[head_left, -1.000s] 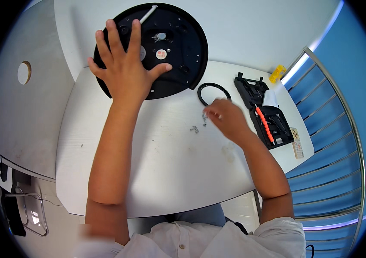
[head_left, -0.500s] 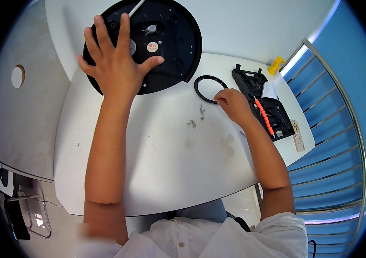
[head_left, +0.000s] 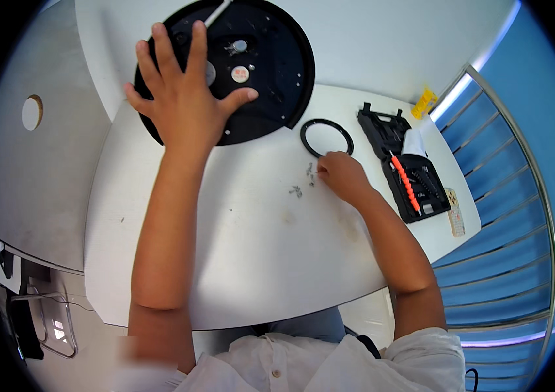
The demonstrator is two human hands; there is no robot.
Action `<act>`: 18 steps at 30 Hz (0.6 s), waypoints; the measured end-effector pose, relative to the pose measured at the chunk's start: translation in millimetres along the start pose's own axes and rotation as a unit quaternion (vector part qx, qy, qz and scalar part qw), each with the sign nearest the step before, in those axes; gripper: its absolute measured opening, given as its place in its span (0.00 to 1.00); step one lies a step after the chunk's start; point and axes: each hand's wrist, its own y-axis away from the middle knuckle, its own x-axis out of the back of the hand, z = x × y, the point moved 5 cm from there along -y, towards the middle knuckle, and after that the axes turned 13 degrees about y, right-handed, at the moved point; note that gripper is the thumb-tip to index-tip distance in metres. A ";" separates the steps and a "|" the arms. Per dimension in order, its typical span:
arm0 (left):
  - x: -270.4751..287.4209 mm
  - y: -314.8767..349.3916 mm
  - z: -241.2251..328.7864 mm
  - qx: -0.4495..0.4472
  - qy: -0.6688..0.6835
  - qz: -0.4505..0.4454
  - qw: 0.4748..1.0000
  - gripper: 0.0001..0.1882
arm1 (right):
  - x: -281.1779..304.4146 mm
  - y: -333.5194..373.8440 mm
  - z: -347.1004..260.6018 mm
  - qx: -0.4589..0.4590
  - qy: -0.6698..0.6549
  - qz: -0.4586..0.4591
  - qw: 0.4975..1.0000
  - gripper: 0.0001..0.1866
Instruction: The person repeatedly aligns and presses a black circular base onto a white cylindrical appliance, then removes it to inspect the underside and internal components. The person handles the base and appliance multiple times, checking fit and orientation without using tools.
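My left hand [head_left: 189,114] lies spread over a large round black disc-shaped part [head_left: 277,72] at the far side of the white table [head_left: 251,261]. On the disc are a white rod [head_left: 217,13], a small round sticker [head_left: 240,74] and a metal fitting [head_left: 239,46]. My right hand [head_left: 345,178] is low over the table, its fingertips closed together beside a small row of screws [head_left: 311,171]; anything between them is too small to make out. Just beyond that hand lies a thin black ring [head_left: 323,121]. Another cluster of screws [head_left: 296,191] sits nearer to me.
To the right an open black tool case [head_left: 382,134] holds an orange flexible shaft [head_left: 405,183]. Beside it are a beige remote-like object [head_left: 455,212] and a yellow item [head_left: 424,103]. A metal railing [head_left: 519,137] borders the right side; a grey panel with a hole [head_left: 49,170] stands left.
My right hand has moved from the ring's near edge a little left and toward me, to the screws. My left hand stays spread on the disc. The whole view has shifted slightly.
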 end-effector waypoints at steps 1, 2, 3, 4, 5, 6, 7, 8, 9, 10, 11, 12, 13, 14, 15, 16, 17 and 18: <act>1.5 -0.5 0.6 0.008 0.000 -0.007 1.000 0.57 | 10.6 -1.6 4.8 0.001 -0.011 0.015 1.000 0.03; 2.8 -1.2 1.3 0.017 -0.001 -0.015 1.000 0.57 | 21.7 -4.4 7.2 0.001 -0.022 0.029 0.999 0.03; 2.1 -1.9 2.2 0.027 0.001 -0.026 0.999 0.58 | 47.0 -4.6 5.7 -0.010 -0.083 0.094 0.992 0.03; 3.0 -2.0 2.9 0.030 0.006 -0.030 0.999 0.58 | 73.1 -6.0 -1.4 -0.009 -0.138 0.170 0.976 0.03; 4.7 -2.5 2.1 0.035 0.001 -0.034 0.999 0.58 | 101.2 -8.2 -15.6 0.025 -0.154 0.227 0.961 0.03; 5.0 -2.7 2.1 0.039 0.000 -0.038 0.999 0.59 | 126.2 -10.1 -29.1 0.057 -0.169 0.282 0.943 0.04; 5.5 -2.0 0.8 0.042 -0.001 -0.040 0.998 0.58 | 142.9 -16.0 -45.6 0.104 -0.159 0.345 0.919 0.05; 6.7 -2.9 0.4 0.042 0.001 -0.038 0.998 0.58 | 158.3 -22.9 -61.4 0.147 -0.144 0.406 0.890 0.06; 4.9 -2.3 1.1 0.042 0.006 -0.039 0.998 0.58 | 167.6 -32.2 -73.9 0.180 -0.115 0.434 0.875 0.06; 4.9 -2.2 2.0 0.042 0.010 -0.040 0.998 0.58 | 174.7 -41.0 -85.3 0.214 -0.086 0.461 0.857 0.06; 4.9 -2.9 2.6 0.040 0.013 -0.036 0.998 0.58 | 177.6 -50.7 -94.6 0.225 -0.066 0.476 0.848 0.06; 4.7 -2.6 1.8 0.039 0.016 -0.035 0.999 0.58 | 179.0 -60.3 -105.1 0.238 -0.047 0.491 0.837 0.06; 4.3 -2.4 1.8 0.039 0.019 -0.033 0.999 0.57 | 180.3 -66.5 -111.8 0.250 -0.029 0.505 0.826 0.07; 4.3 -2.3 2.2 0.039 0.021 -0.031 0.999 0.57 | 180.3 -71.9 -114.2 0.254 -0.012 0.507 0.824 0.07; 4.6 -2.5 2.6 0.040 0.022 -0.028 0.999 0.57 | 179.2 -77.5 -116.9 0.259 0.005 0.509 0.821 0.07; 4.1 -1.8 2.9 0.039 0.029 -0.027 0.998 0.57 | 178.0 -80.8 -119.7 0.265 0.022 0.511 0.818 0.07; 3.6 -1.3 2.9 0.038 0.030 -0.027 0.998 0.57 | 176.7 -82.0 -121.3 0.261 0.031 0.499 0.826 0.07; 3.5 -1.0 2.3 0.038 0.031 -0.027 0.998 0.57 | 175.4 -82.6 -122.8 0.263 0.039 0.498 0.826 0.07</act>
